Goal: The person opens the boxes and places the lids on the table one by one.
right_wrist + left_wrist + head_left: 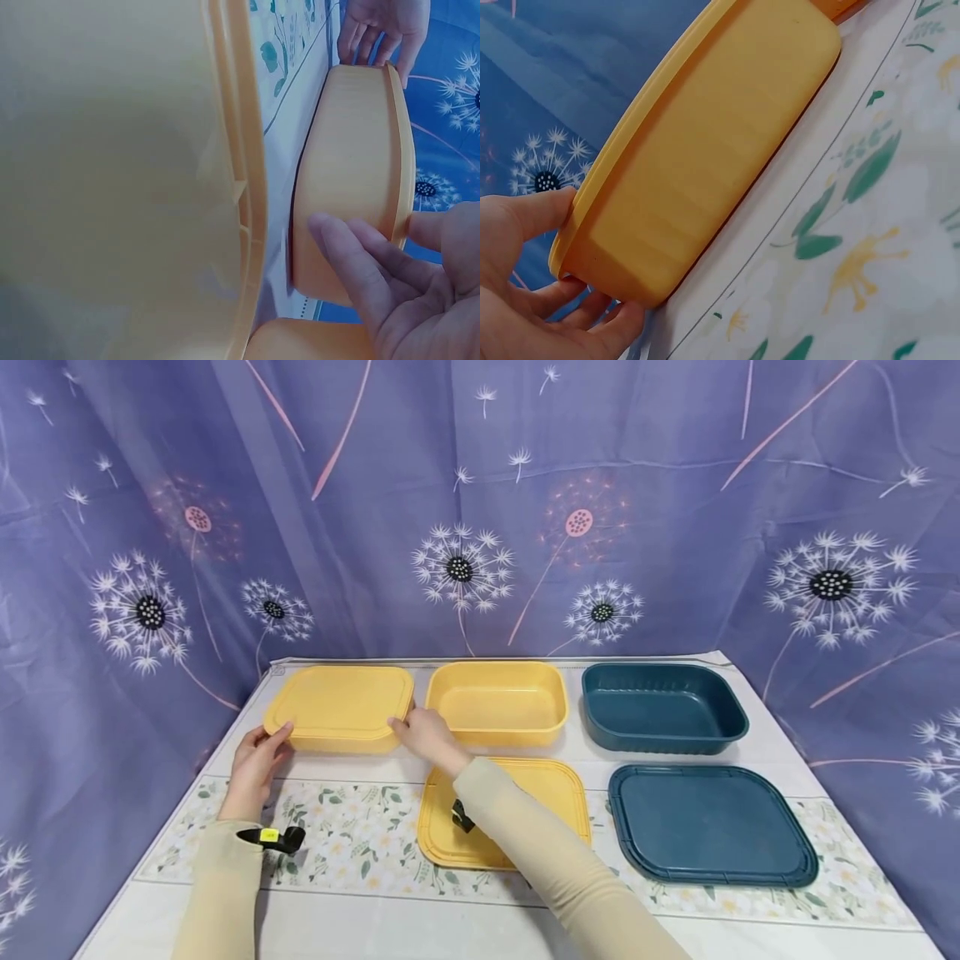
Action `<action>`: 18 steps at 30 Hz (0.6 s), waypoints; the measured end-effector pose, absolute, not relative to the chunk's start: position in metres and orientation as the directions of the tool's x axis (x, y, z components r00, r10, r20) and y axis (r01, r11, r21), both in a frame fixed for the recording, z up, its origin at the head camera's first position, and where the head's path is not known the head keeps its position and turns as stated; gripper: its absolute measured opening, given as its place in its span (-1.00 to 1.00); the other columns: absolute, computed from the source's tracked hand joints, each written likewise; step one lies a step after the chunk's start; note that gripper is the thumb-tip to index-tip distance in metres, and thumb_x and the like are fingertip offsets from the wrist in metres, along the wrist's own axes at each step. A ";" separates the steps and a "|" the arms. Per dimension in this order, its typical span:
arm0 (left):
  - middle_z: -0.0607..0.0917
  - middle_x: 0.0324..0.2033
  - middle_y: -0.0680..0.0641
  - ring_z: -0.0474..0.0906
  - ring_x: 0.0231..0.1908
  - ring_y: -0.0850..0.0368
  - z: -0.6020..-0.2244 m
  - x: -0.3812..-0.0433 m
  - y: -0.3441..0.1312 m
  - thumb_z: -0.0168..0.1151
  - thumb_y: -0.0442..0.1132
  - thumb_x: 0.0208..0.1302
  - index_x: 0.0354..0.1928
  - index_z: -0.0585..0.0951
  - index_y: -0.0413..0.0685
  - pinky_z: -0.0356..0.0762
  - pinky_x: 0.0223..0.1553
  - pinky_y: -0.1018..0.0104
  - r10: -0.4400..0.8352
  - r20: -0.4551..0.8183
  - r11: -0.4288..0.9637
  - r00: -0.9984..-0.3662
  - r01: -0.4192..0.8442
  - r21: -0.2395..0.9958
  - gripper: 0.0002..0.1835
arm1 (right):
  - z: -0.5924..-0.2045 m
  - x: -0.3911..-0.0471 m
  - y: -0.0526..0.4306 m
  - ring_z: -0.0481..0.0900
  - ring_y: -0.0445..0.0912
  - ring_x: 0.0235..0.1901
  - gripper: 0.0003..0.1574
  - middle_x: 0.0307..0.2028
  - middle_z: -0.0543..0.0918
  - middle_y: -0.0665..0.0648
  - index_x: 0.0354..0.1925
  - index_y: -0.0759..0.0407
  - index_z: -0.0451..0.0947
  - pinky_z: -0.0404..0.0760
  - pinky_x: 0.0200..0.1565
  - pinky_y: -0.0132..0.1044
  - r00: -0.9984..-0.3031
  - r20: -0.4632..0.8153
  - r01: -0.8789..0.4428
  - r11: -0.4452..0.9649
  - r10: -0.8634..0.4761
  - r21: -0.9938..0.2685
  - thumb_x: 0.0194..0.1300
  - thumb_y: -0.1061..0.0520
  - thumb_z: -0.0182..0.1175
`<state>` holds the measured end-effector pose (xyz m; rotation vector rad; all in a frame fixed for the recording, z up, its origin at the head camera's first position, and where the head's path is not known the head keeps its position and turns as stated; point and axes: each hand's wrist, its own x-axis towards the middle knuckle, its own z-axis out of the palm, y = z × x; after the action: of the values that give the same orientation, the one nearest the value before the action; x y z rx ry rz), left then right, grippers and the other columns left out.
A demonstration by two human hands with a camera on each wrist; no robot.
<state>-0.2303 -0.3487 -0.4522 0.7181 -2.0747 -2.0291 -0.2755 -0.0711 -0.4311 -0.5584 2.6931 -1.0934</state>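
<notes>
A yellow food container with its lid on (341, 702) stands at the back left of the table. At its left front corner my left hand (257, 767) grips it, thumb on the lid's edge and fingers against the end wall, as the left wrist view shows up close (551, 277). Opposite, my right hand (431, 739) holds the right end, thumb on the lid rim (405, 187) and fingers along the side wall. The lid looks level on the container in the head view. Under my right forearm lies a loose yellow lid (431, 827), partly hidden by the sleeve.
Beside the lidded container stands an uncovered yellow container (498, 737), and right of it an uncovered dark blue container (660, 742). A dark blue lid (712, 827) lies in front of that one. A purple dandelion-print curtain (360, 568) closes off the back and sides.
</notes>
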 end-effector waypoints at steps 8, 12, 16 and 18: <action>0.32 0.29 -0.05 0.40 0.18 0.19 -0.452 -0.229 -0.346 0.26 0.01 0.41 0.58 -0.01 -0.15 0.33 0.36 0.23 -0.447 -0.218 -0.021 -0.867 -0.234 0.972 -0.09 | -0.432 -0.275 -0.072 0.17 -0.21 -0.79 -0.35 -0.79 0.25 -0.04 -0.67 0.04 0.26 0.18 -0.70 -0.40 -0.918 0.010 -0.291 0.654 -0.398 -0.698 0.61 -0.11 -0.04; 0.33 0.26 -0.04 0.41 0.12 0.25 -0.452 -0.229 -0.346 0.24 0.00 0.43 0.58 -0.01 -0.16 0.34 0.36 0.22 -0.450 -0.212 -0.006 -0.867 -0.234 0.972 -0.10 | -0.431 -0.274 -0.071 0.18 -0.21 -0.80 -0.35 -0.79 0.25 -0.04 -0.67 0.04 0.27 0.18 -0.71 -0.41 -0.916 0.008 -0.289 0.644 -0.401 -0.708 0.61 -0.11 -0.04; 0.36 0.18 0.00 0.43 0.03 0.33 -0.452 -0.229 -0.346 0.24 -0.01 0.43 0.58 0.00 -0.19 0.35 0.35 0.23 -0.453 -0.201 0.005 -0.868 -0.229 0.974 -0.11 | -0.430 -0.274 -0.070 0.18 -0.21 -0.81 -0.34 -0.80 0.26 -0.04 -0.68 0.05 0.27 0.19 -0.72 -0.40 -0.915 -0.010 -0.273 0.639 -0.403 -0.719 0.61 -0.11 -0.05; 0.37 0.14 0.02 0.42 -0.03 0.37 -0.452 -0.229 -0.346 0.24 -0.02 0.43 0.57 0.01 -0.21 0.35 0.35 0.24 -0.455 -0.197 0.005 -0.869 -0.223 0.975 -0.12 | -0.430 -0.274 -0.070 0.18 -0.21 -0.81 -0.33 -0.81 0.26 -0.04 -0.68 0.05 0.28 0.18 -0.72 -0.40 -0.914 -0.016 -0.271 0.639 -0.406 -0.719 0.61 -0.11 -0.05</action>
<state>-0.2293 -0.3456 -0.4522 0.7175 -2.0955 -1.9738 -0.2742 -0.0702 -0.4305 -0.5593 2.6823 -1.1334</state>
